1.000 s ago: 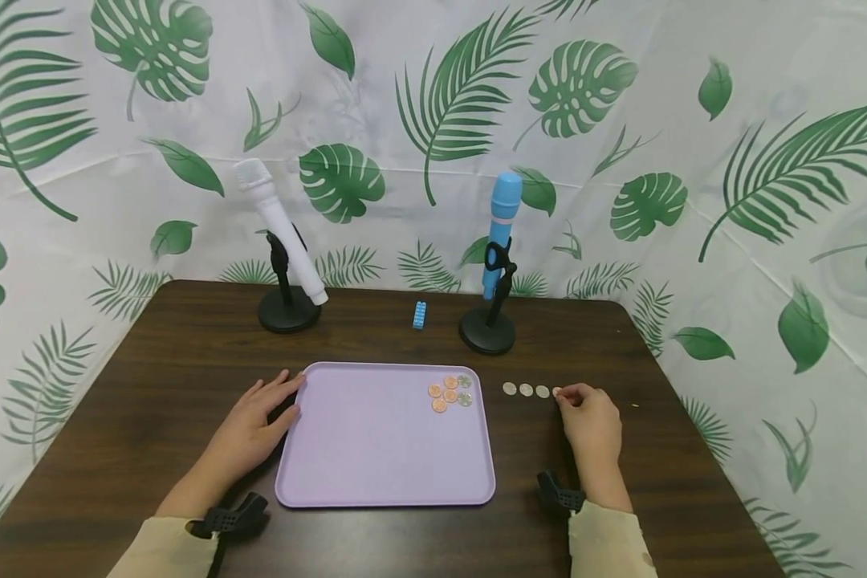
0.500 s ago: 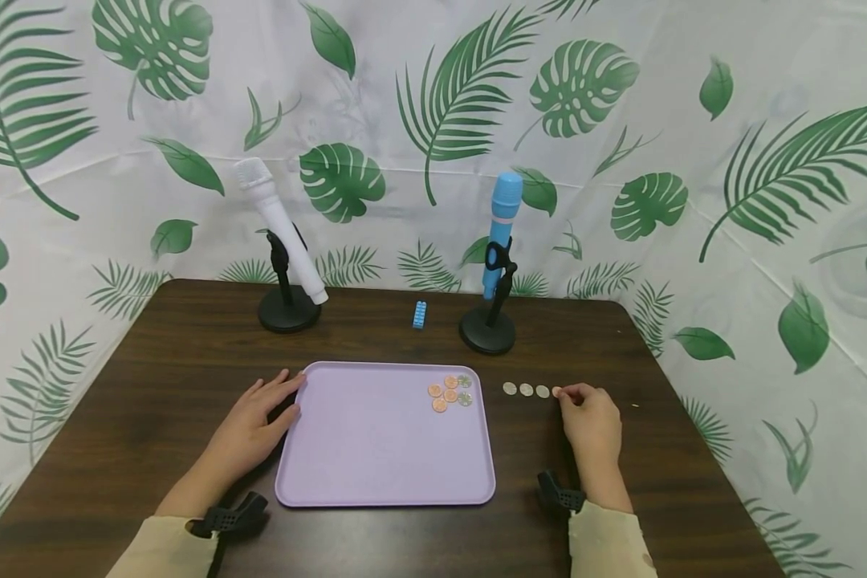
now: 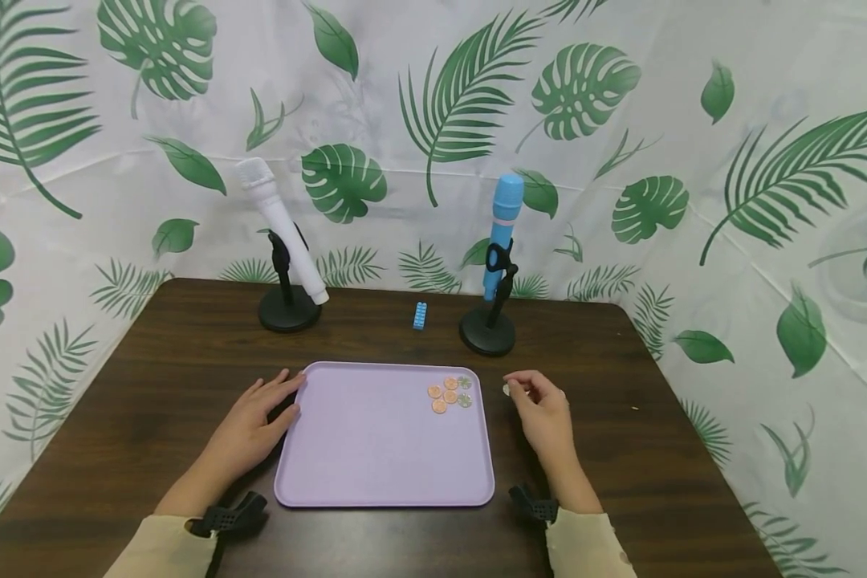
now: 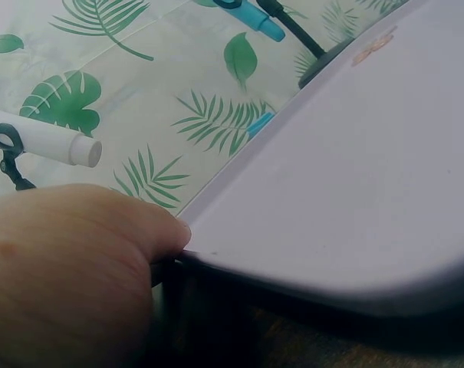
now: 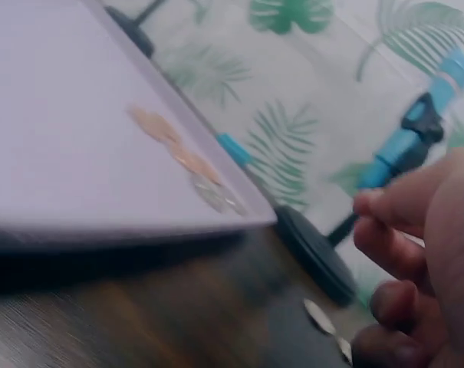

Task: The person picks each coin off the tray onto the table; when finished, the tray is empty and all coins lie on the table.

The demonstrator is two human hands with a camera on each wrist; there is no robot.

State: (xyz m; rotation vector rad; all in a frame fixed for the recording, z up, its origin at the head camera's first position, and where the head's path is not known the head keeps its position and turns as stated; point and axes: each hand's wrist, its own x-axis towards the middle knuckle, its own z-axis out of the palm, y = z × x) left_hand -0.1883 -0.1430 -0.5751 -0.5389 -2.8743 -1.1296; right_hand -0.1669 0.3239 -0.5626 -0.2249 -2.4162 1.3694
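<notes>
My left hand (image 3: 249, 429) rests on the left rim of a lilac tray (image 3: 376, 498), its fingertips at the upper left edge. In the left wrist view the thumb touches the tray's corner. Copper coins (image 3: 439, 406) and silver coins (image 3: 465, 400) lie in the tray's upper right. My right hand (image 3: 545, 409) is just right of the tray, above a row of silver coins (image 5: 317, 315). Its thumb and forefinger are pinched together on a copper coin, which the fingertips hide. One silver coin (image 3: 506, 390) shows beside the fingertips; the hand covers others.
Behind the tray, a white microphone (image 3: 282, 229) leans in a black stand (image 3: 289, 309) and a blue microphone (image 3: 502, 233) in another stand (image 3: 487, 329). A small blue toy brick (image 3: 420, 315) lies between them. A leaf-print cloth (image 3: 376, 104) hangs behind the table (image 3: 152, 361).
My right hand has moved left from the right end of the coin row, where it pinched a copper coin, to near the tray. The left hand has stayed on the tray's rim.
</notes>
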